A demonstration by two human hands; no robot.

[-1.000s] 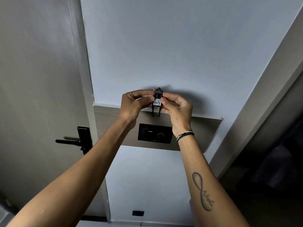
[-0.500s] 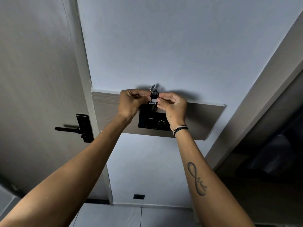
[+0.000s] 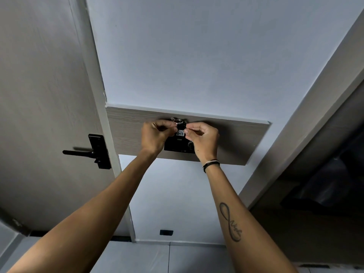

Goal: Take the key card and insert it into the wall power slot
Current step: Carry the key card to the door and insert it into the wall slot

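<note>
Between both hands [image 3: 157, 134] [image 3: 202, 138], key card [image 3: 180, 131], pinched

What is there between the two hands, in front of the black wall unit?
In the head view, the key card, black with a white label and a metal ring on top, sits between the left hand and right hand, pinched from both sides.

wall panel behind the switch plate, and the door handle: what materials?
Long horizontal wall panel: looks like pale wood-grain laminate or veneer, matte; fine horizontal grain streaks show. Black lever door handle on its backplate: probably powder-coated or painted metal, satin black with faint sheen. Cannot confirm either.
</note>
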